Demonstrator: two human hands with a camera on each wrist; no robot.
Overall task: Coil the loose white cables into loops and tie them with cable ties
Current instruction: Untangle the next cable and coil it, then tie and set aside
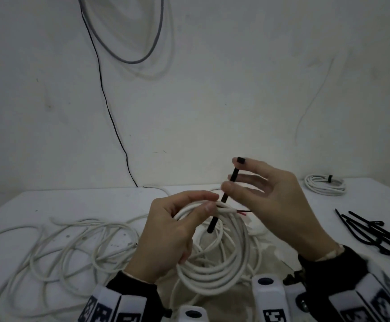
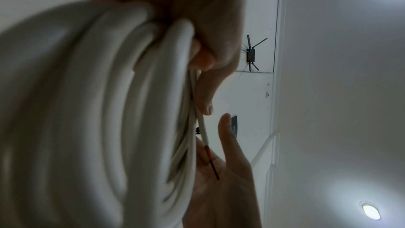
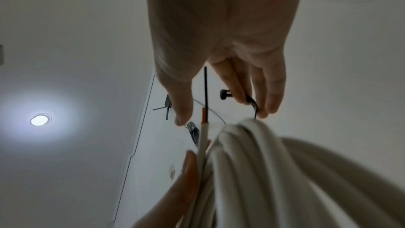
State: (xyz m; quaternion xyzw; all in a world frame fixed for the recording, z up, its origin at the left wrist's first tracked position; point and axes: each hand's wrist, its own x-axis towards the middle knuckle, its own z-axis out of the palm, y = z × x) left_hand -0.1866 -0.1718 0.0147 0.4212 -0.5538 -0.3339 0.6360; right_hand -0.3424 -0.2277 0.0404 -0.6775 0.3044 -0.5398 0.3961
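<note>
Coil (image 1: pixel 215 259) of white cable, several round turns stacked together, hangs above the near middle of the bench (image 1: pixel 49 205), its plane tilted toward the viewer. The left hand (image 1: pixel 166 231) holds it at the top; that grip is clamped, thumb and fingers pinching the turns together. From the pinch the cable's cut end (image 1: pixel 230 211) points right, and thin red and black cores stick out of the white sheath. In the left wrist view the coil (image 2: pixel 87 110) fills the left side and the same end (image 2: pixel 202 127) runs down toward the right palm.

A black tie (image 1: pixel 224 194) stands nearly upright, its long axis leaning slightly right at the top, its lower end passing through the coil just right of the left fingertips. The right hand (image 1: pixel 273 201) holds it, the grip together on it: thumb against the middle of the strap, a fingertip at the head on top, the other fingers spread loosely.

A loose white cable (image 1: pixel 73 247) sprawls in wide tangled loops on the left of the bench. At the far right lies a tied coil (image 1: pixel 325 184) with a black band round it. Spare ties (image 1: pixel 375 235) lie in a heap at the right edge, pointing mostly far-left to near-right. No containers show.
</note>
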